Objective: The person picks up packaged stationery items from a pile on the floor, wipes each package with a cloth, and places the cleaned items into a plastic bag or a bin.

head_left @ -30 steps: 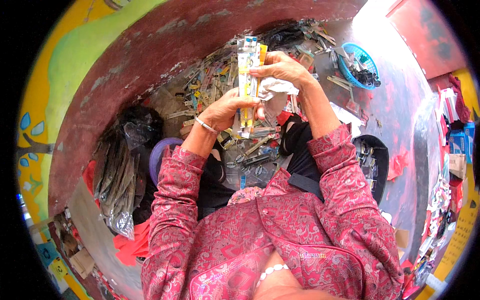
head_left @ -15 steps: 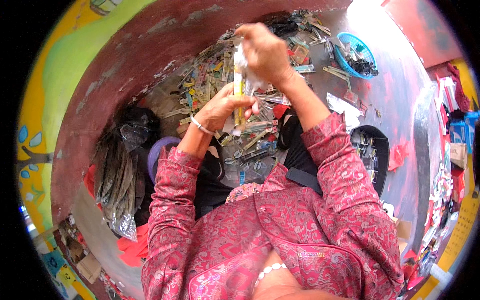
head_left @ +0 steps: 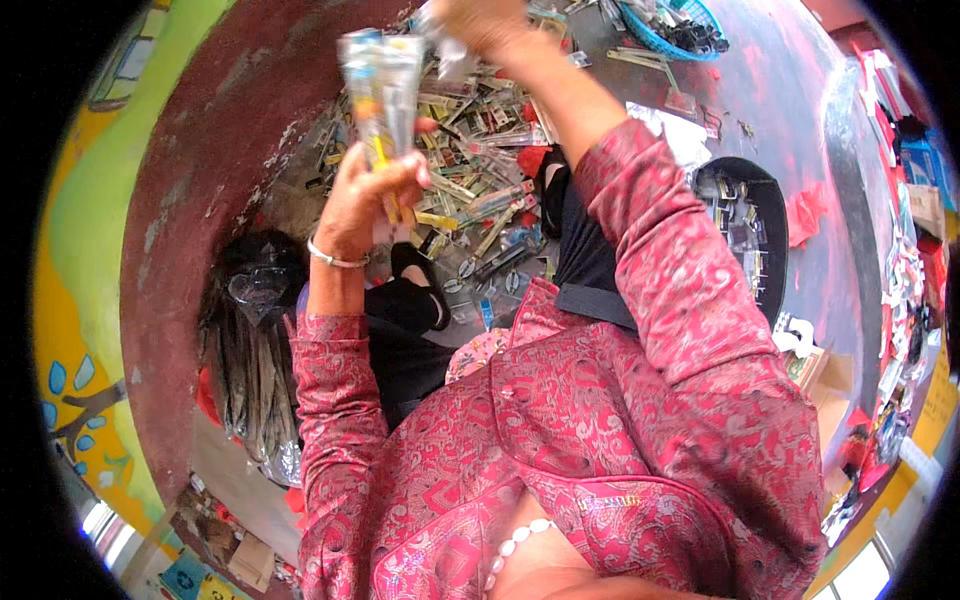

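Note:
My left hand (head_left: 365, 195) is closed around several narrow, flat packets (head_left: 385, 90) in clear plastic with yellow, blue and white parts, their far ends fanned apart. Up at the top edge of the view, my right hand (head_left: 485, 25) is smeared by motion and partly cut off. Beneath its fingers hangs a whitish, crumpled plastic piece (head_left: 455, 62); whether the fingers grip it is blurred. Past both hands, a loose heap of similar slim packets (head_left: 480, 150) covers the floor between my feet and the dark red wall.
A blue plastic basket (head_left: 665, 40) with dark items stands at the far right. Beside my right leg lies a black tray (head_left: 770, 230) holding small packets. Long plastic-wrapped bundles (head_left: 255, 370) lie left of my legs. The curved red wall (head_left: 190, 200) borders the heap.
My left hand has moved left with the packets, which now spread wider at the top. My right hand has moved away, up toward the view's edge. The whole view has shifted.

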`<state>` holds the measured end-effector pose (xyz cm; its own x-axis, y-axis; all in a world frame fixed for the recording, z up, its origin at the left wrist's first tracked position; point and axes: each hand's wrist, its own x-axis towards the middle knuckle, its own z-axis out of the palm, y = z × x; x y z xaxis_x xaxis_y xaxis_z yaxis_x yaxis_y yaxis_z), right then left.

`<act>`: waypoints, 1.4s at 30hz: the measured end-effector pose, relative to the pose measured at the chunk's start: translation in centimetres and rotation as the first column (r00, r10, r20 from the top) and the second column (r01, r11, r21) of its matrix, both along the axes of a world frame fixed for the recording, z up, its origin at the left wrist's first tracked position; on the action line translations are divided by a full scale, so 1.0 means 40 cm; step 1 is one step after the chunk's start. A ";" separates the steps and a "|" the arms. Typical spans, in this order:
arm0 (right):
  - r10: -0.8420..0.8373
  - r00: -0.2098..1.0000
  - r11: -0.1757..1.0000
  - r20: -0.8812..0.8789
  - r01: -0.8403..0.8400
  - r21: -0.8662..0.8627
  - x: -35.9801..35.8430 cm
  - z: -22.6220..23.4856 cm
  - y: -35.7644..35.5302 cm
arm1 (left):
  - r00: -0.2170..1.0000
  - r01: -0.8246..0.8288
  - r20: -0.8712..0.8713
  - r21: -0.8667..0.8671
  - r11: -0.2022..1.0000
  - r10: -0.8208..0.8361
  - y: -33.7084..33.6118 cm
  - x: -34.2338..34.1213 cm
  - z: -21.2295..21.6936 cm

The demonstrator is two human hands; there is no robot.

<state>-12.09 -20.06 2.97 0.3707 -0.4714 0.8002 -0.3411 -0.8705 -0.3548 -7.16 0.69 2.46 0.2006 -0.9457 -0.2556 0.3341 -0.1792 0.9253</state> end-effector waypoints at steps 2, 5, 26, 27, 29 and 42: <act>-0.028 0.947 0.962 0.320 -0.062 0.266 -0.057 0.011 -0.090 | 0.973 -0.221 -0.083 -0.047 0.974 0.217 -0.037 0.027 -0.041; 0.080 0.889 0.841 0.451 -0.303 0.448 -0.058 0.047 -0.032 | 0.914 -0.338 -0.264 -0.072 0.938 0.309 -0.043 0.067 -0.054; 0.549 0.816 0.638 0.182 -0.550 0.539 -0.073 0.013 -0.045 | 0.603 -0.522 -0.725 -0.045 0.852 0.331 -0.008 0.227 -0.104; 0.555 0.805 0.466 0.208 -0.509 0.724 -0.075 -0.005 -0.152 | 0.577 -0.483 -0.757 -0.014 0.876 0.306 -0.028 0.201 -0.105; 0.415 0.787 0.221 0.457 -0.574 0.788 -0.121 0.084 -0.155 | 0.516 -0.502 -0.789 0.034 0.864 0.332 -0.003 0.172 -0.105; -0.040 0.991 0.697 -0.131 0.121 0.707 -0.066 -0.824 -0.220 | 0.749 -0.343 -0.502 0.264 0.902 0.432 -0.087 0.076 -0.206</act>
